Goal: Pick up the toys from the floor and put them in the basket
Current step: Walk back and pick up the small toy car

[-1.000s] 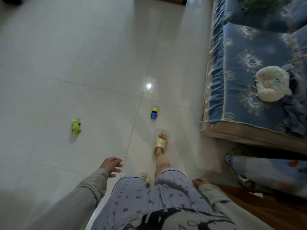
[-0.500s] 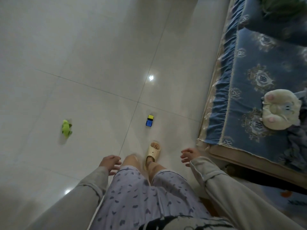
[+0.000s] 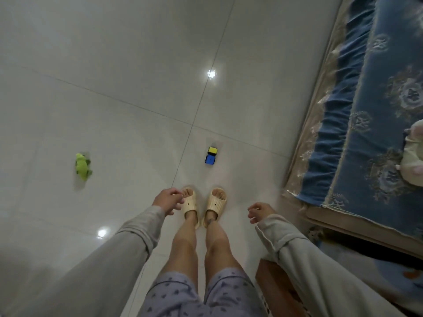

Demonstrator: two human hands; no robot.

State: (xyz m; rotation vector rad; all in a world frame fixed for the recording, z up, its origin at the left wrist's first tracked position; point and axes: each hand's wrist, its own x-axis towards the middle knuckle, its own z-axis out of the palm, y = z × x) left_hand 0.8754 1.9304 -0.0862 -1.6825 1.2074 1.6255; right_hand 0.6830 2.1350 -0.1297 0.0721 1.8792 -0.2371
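A small blue and yellow toy block [image 3: 211, 156] lies on the pale tiled floor just ahead of my feet. Further left on the floor is a green plush toy [image 3: 83, 166]. My left hand [image 3: 169, 200] hangs beside my left foot with fingers loosely curled and holds nothing. My right hand [image 3: 260, 210] hangs to the right of my feet, fingers apart and empty. Both hands are well short of the toys. No basket is in view.
My two feet in cream slippers [image 3: 203, 206] stand side by side. A sofa with a blue patterned cover [image 3: 357, 133] runs along the right, with a white plush [image 3: 413, 163] on it. A brown wooden piece [image 3: 272, 284] sits low right.
I have stepped forward toward the block and my feet have come together. The view has tilted down. Both hands have swung forward, still empty.
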